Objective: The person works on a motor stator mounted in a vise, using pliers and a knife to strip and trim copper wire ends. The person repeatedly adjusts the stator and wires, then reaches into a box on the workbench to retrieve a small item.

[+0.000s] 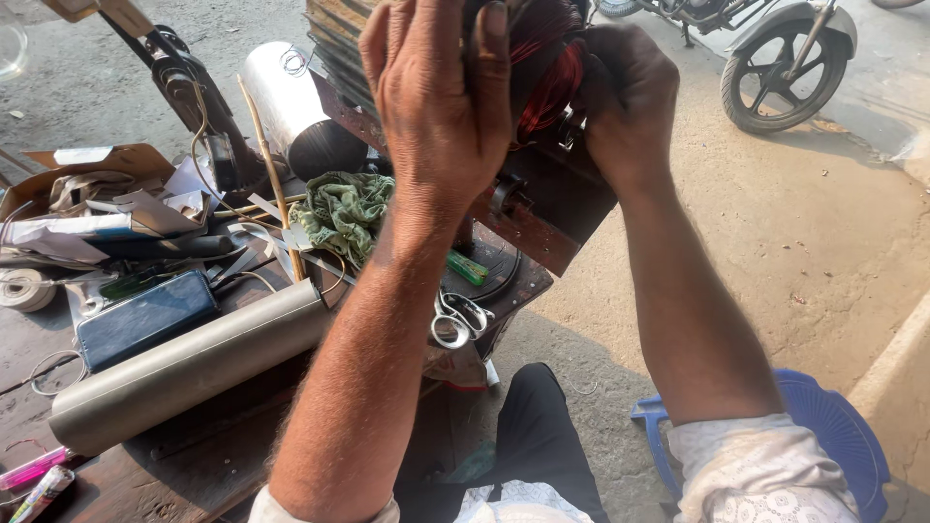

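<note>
Both forearms reach up: left hand and right hand clamp a red copper-wire coil between them, above the cluttered wooden bench. Can't tell its long axis. Grey cardboard tube lies lower left.

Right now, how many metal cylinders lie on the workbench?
2: a long grey tube lying at the front, and a shiny cylinder at the back, behind the green cloth. Clutter may hide others.

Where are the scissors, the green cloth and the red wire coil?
Scissors (457,318), head view, on the finger loops.
Green cloth (344,211), head view, on its crumpled middle.
Red wire coil (547,73), head view, on the windings between the hands.
</note>
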